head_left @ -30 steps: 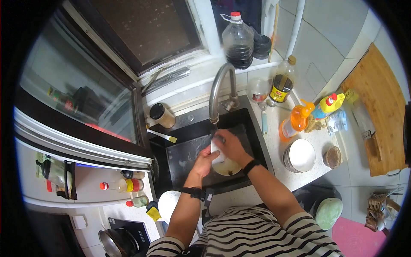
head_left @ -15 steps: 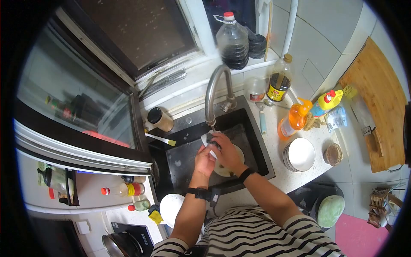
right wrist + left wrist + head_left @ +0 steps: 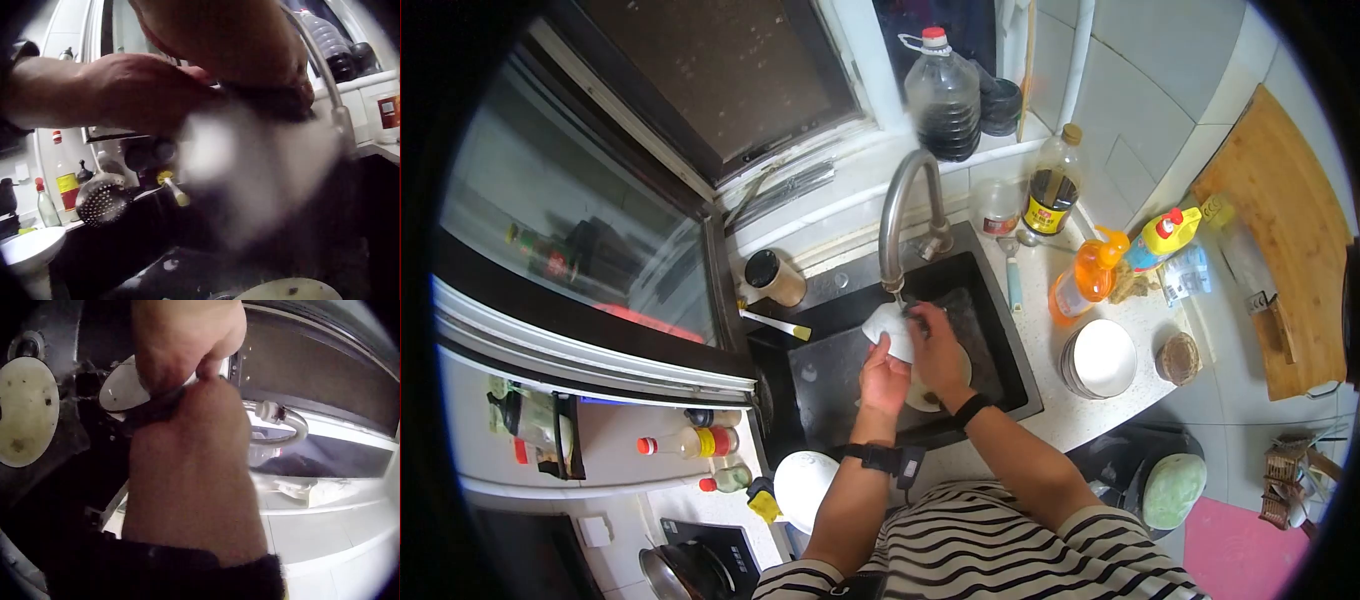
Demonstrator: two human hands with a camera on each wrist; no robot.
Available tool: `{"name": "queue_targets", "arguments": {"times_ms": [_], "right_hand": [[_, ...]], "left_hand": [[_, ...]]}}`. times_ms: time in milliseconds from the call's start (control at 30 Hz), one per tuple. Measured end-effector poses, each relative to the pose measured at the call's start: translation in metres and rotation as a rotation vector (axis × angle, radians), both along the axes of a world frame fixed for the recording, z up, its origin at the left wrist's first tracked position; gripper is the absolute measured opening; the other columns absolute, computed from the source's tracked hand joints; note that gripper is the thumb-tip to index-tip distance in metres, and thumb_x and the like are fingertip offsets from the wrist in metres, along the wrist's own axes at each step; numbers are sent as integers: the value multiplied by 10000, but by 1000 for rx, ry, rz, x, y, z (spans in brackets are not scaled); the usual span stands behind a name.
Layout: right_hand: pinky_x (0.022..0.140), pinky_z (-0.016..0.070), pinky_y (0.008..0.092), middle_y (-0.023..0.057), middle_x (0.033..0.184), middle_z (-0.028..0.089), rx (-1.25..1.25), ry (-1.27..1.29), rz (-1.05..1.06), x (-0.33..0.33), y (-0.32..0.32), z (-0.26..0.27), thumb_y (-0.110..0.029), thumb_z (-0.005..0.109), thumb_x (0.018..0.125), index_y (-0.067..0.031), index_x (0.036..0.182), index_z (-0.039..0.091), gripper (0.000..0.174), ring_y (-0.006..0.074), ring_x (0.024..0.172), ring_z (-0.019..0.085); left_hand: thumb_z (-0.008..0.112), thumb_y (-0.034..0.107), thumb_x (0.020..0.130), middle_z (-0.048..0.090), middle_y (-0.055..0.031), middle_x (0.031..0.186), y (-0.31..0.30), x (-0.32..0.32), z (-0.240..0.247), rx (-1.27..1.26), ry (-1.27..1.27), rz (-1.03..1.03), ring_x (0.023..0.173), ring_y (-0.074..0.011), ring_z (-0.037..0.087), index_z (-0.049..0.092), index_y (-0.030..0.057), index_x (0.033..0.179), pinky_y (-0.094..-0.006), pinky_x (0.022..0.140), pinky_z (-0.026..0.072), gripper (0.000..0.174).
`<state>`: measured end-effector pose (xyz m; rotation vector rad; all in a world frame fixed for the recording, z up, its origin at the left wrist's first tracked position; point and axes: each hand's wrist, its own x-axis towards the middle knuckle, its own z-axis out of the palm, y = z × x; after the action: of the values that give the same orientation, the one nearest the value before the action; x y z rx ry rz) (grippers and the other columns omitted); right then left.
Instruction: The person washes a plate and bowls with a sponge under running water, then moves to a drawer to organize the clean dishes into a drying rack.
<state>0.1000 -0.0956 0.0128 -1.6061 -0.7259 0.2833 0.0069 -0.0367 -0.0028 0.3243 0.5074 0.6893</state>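
Note:
My left hand (image 3: 884,382) grips a small white bowl (image 3: 887,326) just below the tap's spout, thumb on its outer side. The bowl is tilted in the head view and blurred in the right wrist view. Close against it, my right hand (image 3: 940,350) holds a dark scrubbing pad (image 3: 269,103) with curled fingers. Beneath the hands, a pale plate (image 3: 28,425) with dark food specks lies in the black sink (image 3: 825,385). My right forearm and hand partly cover that plate in the head view.
The curved metal tap (image 3: 890,215) arches over the sink. On the right counter stand stacked bowls (image 3: 1105,360), an orange pump bottle (image 3: 1085,280) and a peeler (image 3: 1014,285). A white-handled brush (image 3: 775,322) lies at the left rim, with a large white bowl (image 3: 802,490) near my left forearm.
The white bowl has turned in my left hand, showing more of its outside. My right hand has shifted from over the bowl to its right side. The view has tilted slightly.

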Motion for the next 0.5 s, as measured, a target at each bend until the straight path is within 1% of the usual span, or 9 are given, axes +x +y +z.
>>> {"name": "queue_targets", "arguments": {"times_ms": [33, 67, 133, 167, 267, 300, 400, 433, 500], "right_hand": [[922, 407, 363, 159, 1167, 555, 19, -111, 49, -8, 3, 3, -114, 596, 838, -30, 1060, 567, 238, 318, 1113, 511], [944, 397, 382, 158, 1181, 550, 36, -222, 97, -13, 4, 6, -107, 602, 829, -31, 1050, 567, 236, 336, 1150, 492], [968, 373, 373, 163, 1210, 526, 7, -298, 121, -23, -3, 5, -89, 599, 812, -44, 1077, 555, 272, 330, 1181, 459], [980, 362, 368, 165, 1224, 514, -7, -336, 136, -27, -7, 4, -80, 597, 803, -50, 1090, 549, 292, 328, 1196, 442], [997, 345, 383, 184, 1223, 507, 57, -87, 131, -30, -19, -22, -80, 616, 793, -62, 1125, 525, 345, 349, 1212, 424], [989, 346, 358, 187, 1209, 512, 105, 56, 88, -30, -22, -19, -162, 582, 854, -52, 1178, 504, 351, 313, 1208, 435], [943, 379, 321, 132, 1152, 568, -296, 535, 68, -3, -22, -9, -255, 524, 917, -30, 1233, 481, 391, 236, 1125, 503], [911, 396, 310, 110, 1119, 583, -174, 660, 117, 7, -19, -22, -281, 513, 924, -26, 1234, 487, 401, 208, 1079, 520], [847, 431, 289, 67, 1054, 612, 73, 903, 215, 29, -10, -59, -331, 491, 940, -18, 1235, 499, 430, 151, 988, 554]], "left_hand": [[533, 163, 922, 583, -82, 1180, 3, 1, -11, -86, 25, 18, 1102, -219, 549, 505, 49, 1217, -379, 993, 414, 317], [527, 169, 926, 587, -78, 1170, 6, -2, -22, -109, -19, 2, 1084, -215, 556, 510, 51, 1210, -376, 977, 427, 309], [515, 182, 932, 595, -70, 1150, 12, -6, -29, -155, -106, -36, 1047, -206, 569, 520, 56, 1197, -370, 944, 452, 294], [504, 220, 938, 594, -79, 1158, 19, -11, -47, -113, -138, 12, 1055, -216, 566, 519, 52, 1198, -384, 945, 450, 309], [521, 238, 930, 582, -91, 1196, 9, -15, -8, -57, -161, 48, 1106, -237, 548, 507, 37, 1218, -395, 999, 406, 351], [474, 242, 952, 554, -118, 1261, 9, -14, -9, -40, -128, 135, 1175, -242, 519, 488, 28, 1250, -415, 1019, 389, 367], [485, 238, 947, 559, -116, 1255, 10, -23, -8, -59, -50, 109, 1173, -248, 523, 484, 26, 1255, -426, 1031, 375, 374], [497, 234, 941, 555, -114, 1262, 10, -25, -11, -44, -13, 98, 1184, -258, 516, 478, 21, 1259, -436, 1042, 361, 384], [505, 217, 938, 565, -117, 1244, 13, -32, 2, 21, 28, -18, 1164, -253, 533, 485, 19, 1252, -426, 1024, 386, 372]]}}
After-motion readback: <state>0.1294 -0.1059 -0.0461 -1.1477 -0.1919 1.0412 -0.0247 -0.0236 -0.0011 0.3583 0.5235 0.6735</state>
